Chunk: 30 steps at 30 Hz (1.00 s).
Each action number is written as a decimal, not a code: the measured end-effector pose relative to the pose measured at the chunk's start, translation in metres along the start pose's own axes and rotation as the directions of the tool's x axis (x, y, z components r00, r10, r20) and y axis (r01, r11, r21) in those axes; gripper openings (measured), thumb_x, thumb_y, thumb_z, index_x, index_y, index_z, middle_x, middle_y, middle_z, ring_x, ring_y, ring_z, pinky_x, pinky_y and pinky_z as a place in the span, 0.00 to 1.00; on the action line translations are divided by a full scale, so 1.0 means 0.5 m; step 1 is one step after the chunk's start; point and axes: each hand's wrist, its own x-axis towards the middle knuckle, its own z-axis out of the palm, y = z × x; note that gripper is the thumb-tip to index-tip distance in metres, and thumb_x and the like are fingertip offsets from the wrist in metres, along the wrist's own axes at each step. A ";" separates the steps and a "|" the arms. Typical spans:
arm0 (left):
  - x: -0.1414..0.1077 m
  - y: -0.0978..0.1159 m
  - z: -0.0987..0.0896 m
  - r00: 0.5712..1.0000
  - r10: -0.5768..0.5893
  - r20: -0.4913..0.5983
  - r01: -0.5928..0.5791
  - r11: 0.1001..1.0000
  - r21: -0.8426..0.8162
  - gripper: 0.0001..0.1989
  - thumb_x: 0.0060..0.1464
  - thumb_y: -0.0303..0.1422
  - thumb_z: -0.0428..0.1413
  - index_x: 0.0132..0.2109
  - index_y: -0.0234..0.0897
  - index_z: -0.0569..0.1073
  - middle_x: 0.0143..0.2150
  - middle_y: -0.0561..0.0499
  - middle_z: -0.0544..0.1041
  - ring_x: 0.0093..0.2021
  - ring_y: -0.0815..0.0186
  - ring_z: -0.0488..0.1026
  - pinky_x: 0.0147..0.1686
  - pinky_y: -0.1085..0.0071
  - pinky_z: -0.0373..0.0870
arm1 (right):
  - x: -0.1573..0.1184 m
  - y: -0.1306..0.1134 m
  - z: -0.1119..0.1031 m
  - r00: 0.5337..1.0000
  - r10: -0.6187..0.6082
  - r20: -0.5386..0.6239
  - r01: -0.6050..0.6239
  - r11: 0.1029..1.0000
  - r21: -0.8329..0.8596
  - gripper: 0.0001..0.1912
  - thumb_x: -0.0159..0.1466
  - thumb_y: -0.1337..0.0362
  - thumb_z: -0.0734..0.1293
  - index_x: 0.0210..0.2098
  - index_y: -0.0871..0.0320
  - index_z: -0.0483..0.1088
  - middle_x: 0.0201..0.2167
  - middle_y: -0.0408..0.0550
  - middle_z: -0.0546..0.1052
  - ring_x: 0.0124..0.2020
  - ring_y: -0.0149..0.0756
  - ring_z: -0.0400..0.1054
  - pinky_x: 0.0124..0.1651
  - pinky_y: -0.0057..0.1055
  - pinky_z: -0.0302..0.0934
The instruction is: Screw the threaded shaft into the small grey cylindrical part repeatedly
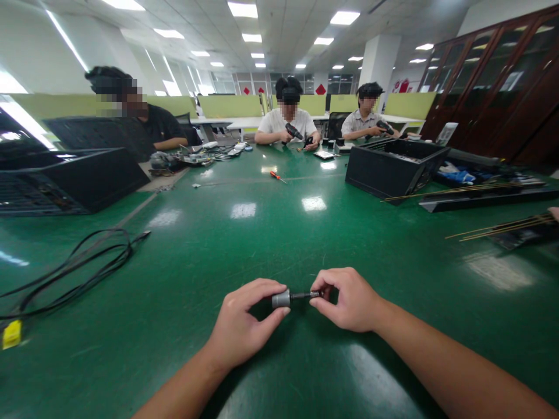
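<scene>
A small tool with a grey cylindrical end (280,299) and a thin dark shaft (299,295) lies level between my hands, just above the green tabletop. It looks like a short screwdriver or bit holder, but its exact kind is unclear. My left hand (247,317) pinches the grey end between thumb and fingers. On the other side, my right hand (349,299) grips the shaft's far end with thumb and fingertips, partly hiding the tip.
Black cables (102,256) with a yellow tag (11,334) lie at left. Farther off are a red screwdriver (277,177), a black computer case (388,169) and another black case (87,180). Thin rods (502,228) lie at right. Several people sit around the table; two hold power drills.
</scene>
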 end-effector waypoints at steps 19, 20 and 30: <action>0.001 -0.001 -0.005 1.000 0.012 -0.008 -0.011 1.000 0.018 0.12 0.53 0.28 0.64 0.46 0.41 0.79 0.42 0.50 0.82 0.42 0.64 0.80 0.44 0.71 0.76 | -0.001 0.002 -0.002 1.000 0.002 -0.003 -0.002 1.000 0.004 0.03 0.58 0.68 0.71 0.33 0.57 0.73 0.27 0.42 0.77 0.27 0.31 0.72 0.33 0.27 0.62; 0.001 -0.001 -0.005 1.000 0.014 -0.009 -0.013 1.000 0.016 0.12 0.53 0.28 0.64 0.46 0.41 0.79 0.42 0.50 0.82 0.42 0.64 0.80 0.44 0.71 0.76 | -0.001 0.002 -0.002 1.000 0.001 -0.002 -0.001 1.000 0.002 0.03 0.58 0.67 0.71 0.33 0.57 0.73 0.27 0.42 0.77 0.27 0.31 0.72 0.33 0.27 0.62; 0.000 0.001 -0.008 1.000 0.017 -0.021 -0.017 1.000 0.009 0.11 0.54 0.29 0.63 0.46 0.40 0.79 0.42 0.49 0.82 0.42 0.64 0.80 0.44 0.70 0.77 | 0.000 0.000 -0.006 1.000 0.013 -0.010 -0.013 1.000 0.005 0.03 0.59 0.67 0.71 0.33 0.57 0.73 0.27 0.42 0.77 0.27 0.32 0.72 0.34 0.27 0.62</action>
